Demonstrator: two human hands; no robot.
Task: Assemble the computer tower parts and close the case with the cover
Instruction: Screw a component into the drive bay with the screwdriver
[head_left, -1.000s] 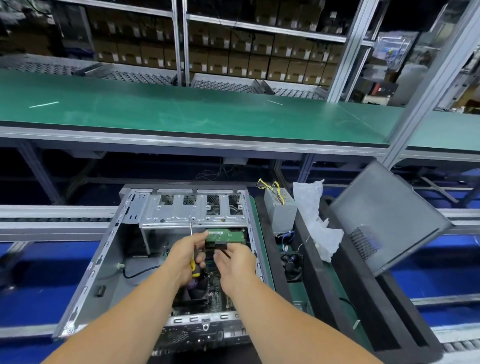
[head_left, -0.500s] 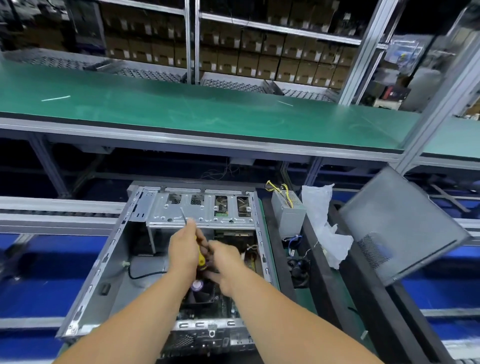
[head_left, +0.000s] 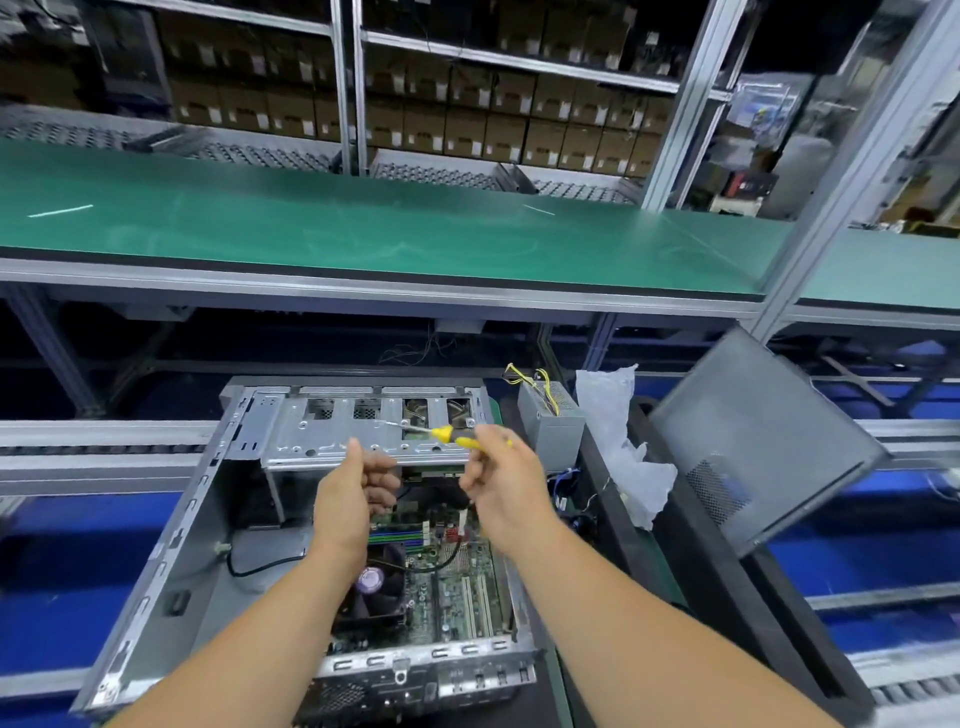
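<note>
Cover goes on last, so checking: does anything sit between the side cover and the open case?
Yes. Between the side cover and the open case stand a grey power supply and crumpled plastic wrap; both hands hover over the case.

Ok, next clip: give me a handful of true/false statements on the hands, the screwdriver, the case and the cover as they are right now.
1. The right hand holds the screwdriver. True.
2. The cover is already fitted on the case. False: it leans tilted to the right of the case, which is open with the board showing.
3. The screwdriver's tip points left, over the drive cage. True.
4. The left hand grips the power supply. False: the hand is curled above the open case; the supply stands outside, to the right.
5. The case lies on the green bench. False: it lies on a lower level, in front of the bench.
</note>
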